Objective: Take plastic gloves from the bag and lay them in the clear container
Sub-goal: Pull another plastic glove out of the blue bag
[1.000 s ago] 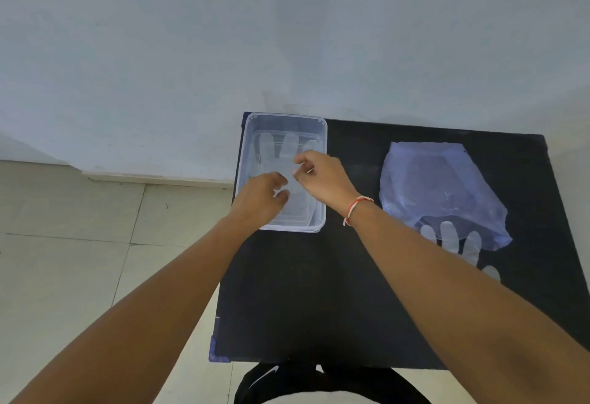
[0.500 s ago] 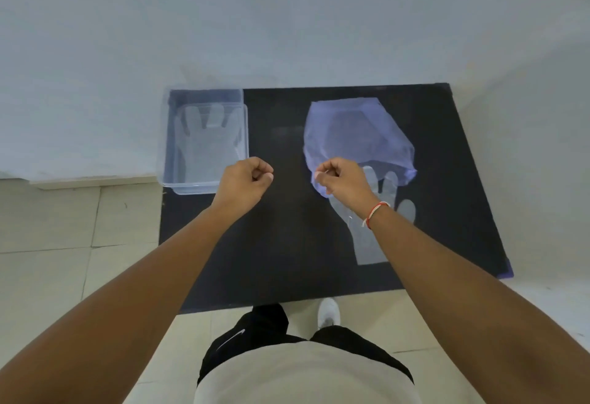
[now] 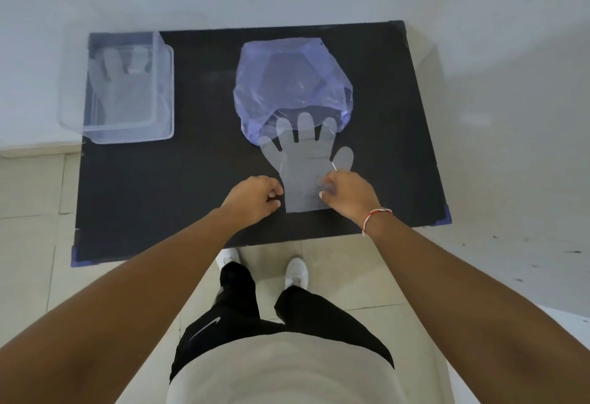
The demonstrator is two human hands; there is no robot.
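A translucent bluish plastic bag [image 3: 292, 81] lies at the back middle of the black table [image 3: 178, 186]. A thin plastic glove [image 3: 303, 160] sticks out of its mouth, fingers toward the bag, cuff toward me. My right hand [image 3: 346, 197] pinches the glove's right cuff edge. My left hand [image 3: 255, 197] is curled at the cuff's left edge; whether it grips the film I cannot tell. The clear container [image 3: 166, 84] sits at the back left with a plastic glove [image 3: 123, 84] lying flat inside.
The table stands against a white wall. Tiled floor shows to the left and in front. My legs and white shoes are just below the table's near edge. Blue tape marks the table's front corners.
Both hands left the container, crossed to the right, and came down to the cuff of the glove sticking out of the bag. The view tilted downward.
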